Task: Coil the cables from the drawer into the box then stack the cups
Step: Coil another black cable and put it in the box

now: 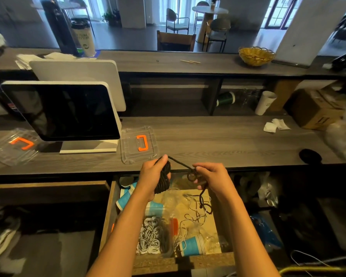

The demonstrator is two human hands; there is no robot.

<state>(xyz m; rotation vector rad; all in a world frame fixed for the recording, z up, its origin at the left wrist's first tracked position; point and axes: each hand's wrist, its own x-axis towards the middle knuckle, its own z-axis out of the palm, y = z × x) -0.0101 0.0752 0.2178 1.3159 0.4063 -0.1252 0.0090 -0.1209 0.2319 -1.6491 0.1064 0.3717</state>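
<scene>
I see the counter running the full width of my view, and below its front edge the drawer stands pulled out, which I take to be so that its contents can be reached from above. One screen sits on the counter at the left, turned toward me. Two clear lids with orange handles lie flat there: one lid just beside the screen's base, a second lid at the far left, probably set aside to leave their boxes open. A clear box seems to sit inside the drawer, though its walls are hard to make out. My left hand is curled round the black cable, holding the wound bundle upright over the drawer so the loops stay together. My right hand pinches the loose run of the same cable, a small loop showing at its fingertips, and the tail hangs down into the drawer; I judge it is feeding slack for the next turn. In the drawer I count one heap of white cable, some thin loose wires, and at least three blue cups lying on their sides, not yet stacked.
</scene>
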